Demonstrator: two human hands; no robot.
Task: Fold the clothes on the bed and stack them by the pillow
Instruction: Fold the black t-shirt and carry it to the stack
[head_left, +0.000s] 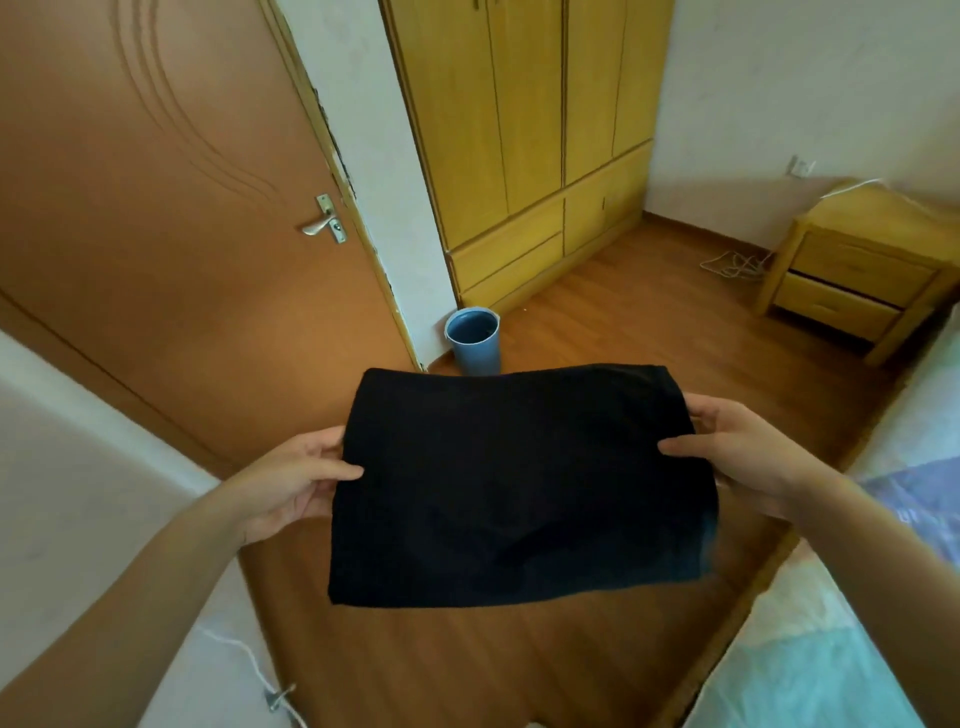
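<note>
1. Bedroom with wooden floor (597, 322), brown door (171, 218), yellow wardrobe (524, 130).
2. Left hand (291, 483) pinching left edge of folded black garment (514, 483), thumb on top.
3. Right hand (737, 452) gripping right edge likewise.
4. Garment held flat in air above floor, beside bed (852, 639) at right.
5. Blue bin (474, 340) beyond garment; nightstand (857, 275) farther right.
</note>
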